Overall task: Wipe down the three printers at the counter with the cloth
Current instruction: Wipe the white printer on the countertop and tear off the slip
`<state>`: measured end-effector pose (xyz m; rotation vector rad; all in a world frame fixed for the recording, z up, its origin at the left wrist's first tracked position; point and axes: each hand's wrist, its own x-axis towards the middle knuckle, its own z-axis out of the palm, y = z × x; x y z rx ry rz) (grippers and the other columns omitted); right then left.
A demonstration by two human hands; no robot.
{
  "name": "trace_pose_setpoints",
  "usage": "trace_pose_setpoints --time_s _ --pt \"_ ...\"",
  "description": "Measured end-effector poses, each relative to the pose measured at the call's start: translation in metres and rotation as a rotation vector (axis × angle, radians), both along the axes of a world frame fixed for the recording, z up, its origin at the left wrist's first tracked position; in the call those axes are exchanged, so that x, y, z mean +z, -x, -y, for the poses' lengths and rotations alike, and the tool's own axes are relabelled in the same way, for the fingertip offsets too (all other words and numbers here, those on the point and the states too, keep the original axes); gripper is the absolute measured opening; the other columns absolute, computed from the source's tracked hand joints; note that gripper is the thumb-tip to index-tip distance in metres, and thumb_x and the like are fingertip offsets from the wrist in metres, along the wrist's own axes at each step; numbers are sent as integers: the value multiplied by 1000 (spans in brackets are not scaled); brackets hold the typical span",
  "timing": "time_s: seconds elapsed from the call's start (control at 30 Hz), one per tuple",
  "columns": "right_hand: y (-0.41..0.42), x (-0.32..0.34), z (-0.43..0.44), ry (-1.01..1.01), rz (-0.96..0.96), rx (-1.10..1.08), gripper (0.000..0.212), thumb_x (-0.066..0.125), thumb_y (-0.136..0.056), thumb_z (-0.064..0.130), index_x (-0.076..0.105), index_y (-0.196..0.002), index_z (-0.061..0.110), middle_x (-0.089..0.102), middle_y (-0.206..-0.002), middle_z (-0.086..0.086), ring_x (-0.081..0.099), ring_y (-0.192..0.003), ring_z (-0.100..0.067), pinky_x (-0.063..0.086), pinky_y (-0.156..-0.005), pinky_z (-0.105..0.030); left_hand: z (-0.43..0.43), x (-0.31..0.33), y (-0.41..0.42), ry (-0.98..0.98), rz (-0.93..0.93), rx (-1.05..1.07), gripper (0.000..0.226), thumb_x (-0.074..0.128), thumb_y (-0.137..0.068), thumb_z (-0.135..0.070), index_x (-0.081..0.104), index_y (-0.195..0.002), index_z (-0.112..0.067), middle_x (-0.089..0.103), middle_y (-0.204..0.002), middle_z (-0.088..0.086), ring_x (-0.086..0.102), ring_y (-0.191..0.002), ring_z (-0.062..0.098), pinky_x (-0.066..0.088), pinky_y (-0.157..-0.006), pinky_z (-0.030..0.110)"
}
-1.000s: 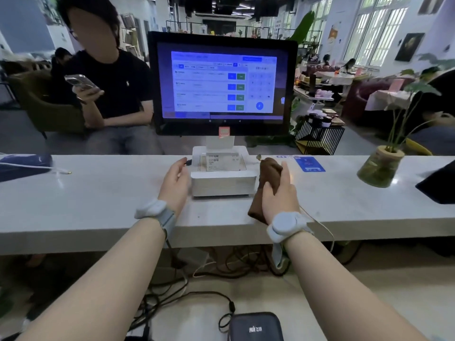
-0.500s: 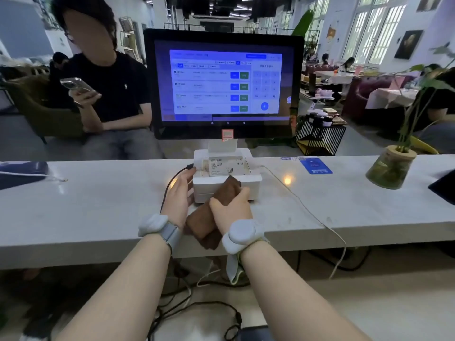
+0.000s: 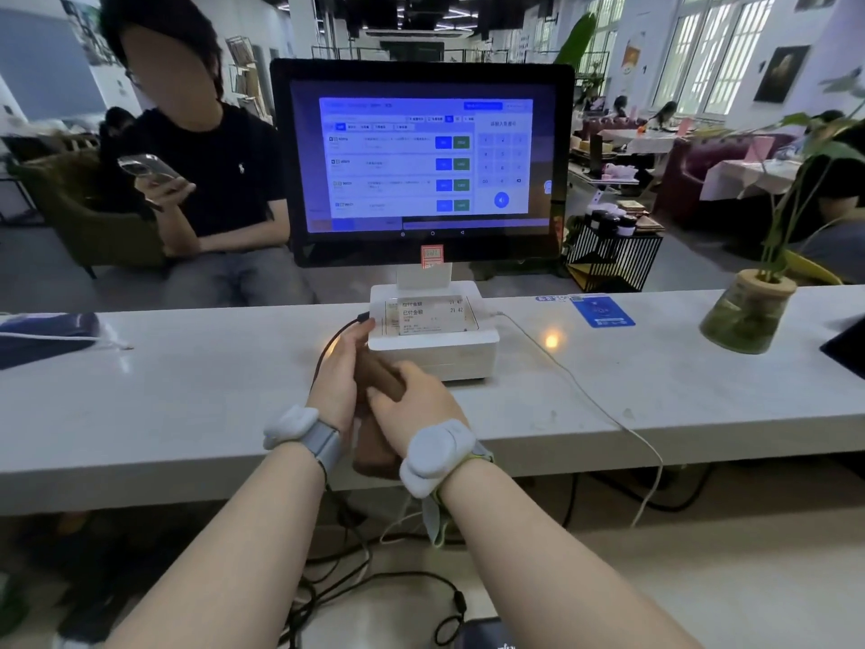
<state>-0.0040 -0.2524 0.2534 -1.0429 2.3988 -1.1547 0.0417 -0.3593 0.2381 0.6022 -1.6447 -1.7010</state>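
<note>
A small white receipt printer [image 3: 449, 353] sits on the pale counter [image 3: 187, 405], under a black touchscreen [image 3: 421, 161]; a printed slip lies on its top. A brown cloth [image 3: 374, 442] hangs over the counter's front edge at the printer's front left corner. My right hand [image 3: 412, 405] presses on the cloth and grips it. My left hand [image 3: 341, 367] rests flat against the printer's left side, fingers together, touching the cloth. Only one printer is in view.
A person [image 3: 210, 180] sits behind the counter holding a phone. A potted plant [image 3: 749, 316] and a blue card [image 3: 601, 312] are on the right. A white cable [image 3: 585, 395] runs off the counter edge. Dark cables lie on the floor below.
My right hand has dragged the cloth from the printer's right side across its front to the front left corner. My left hand stayed at the printer's left side.
</note>
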Motion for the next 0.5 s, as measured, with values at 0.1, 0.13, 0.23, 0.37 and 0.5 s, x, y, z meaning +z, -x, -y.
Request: trace_pose_setpoints --time_s 0.1,0.13,0.23,0.37,0.5 --pt "18 1 -19 64 16 -115 27 47 -83 45 57 -102 27 65 -102 -2 61 -92 -28 43 -69 -30 5 -7 1 -9 -4 -22 33 35 -97 -45 59 -119 -43 62 -125 -6 60 -114 12 51 -92 29" --pt "26 1 -27 77 27 -152 27 48 -83 44 58 -102 27 66 -103 -2 61 -93 -28 44 -71 -30 5 -8 1 14 -6 -24 33 37 -96 -43 59 -121 -42 60 -126 -11 59 -114 6 53 -86 22" --pt "48 1 -50 78 21 -249 27 47 -82 45 58 -102 30 66 -100 1 60 -86 -25 43 -66 -29 7 -7 1 103 24 -2 29 46 -90 -45 57 -116 -48 55 -132 -14 55 -119 6 49 -97 28" --pt "74 -2 -74 105 25 -382 22 46 -83 42 57 -95 28 64 -90 -1 59 -79 -26 39 -64 -29 5 -8 1 202 83 -6 29 50 -87 -46 53 -112 -60 48 -137 -12 50 -121 6 44 -105 38" --pt "97 -2 -87 108 83 -457 18 44 -87 39 51 -90 23 58 -79 -2 58 -78 -29 36 -63 -31 3 -5 3 227 93 -11 28 47 -90 -44 54 -113 -57 46 -141 -6 51 -122 12 43 -106 41"
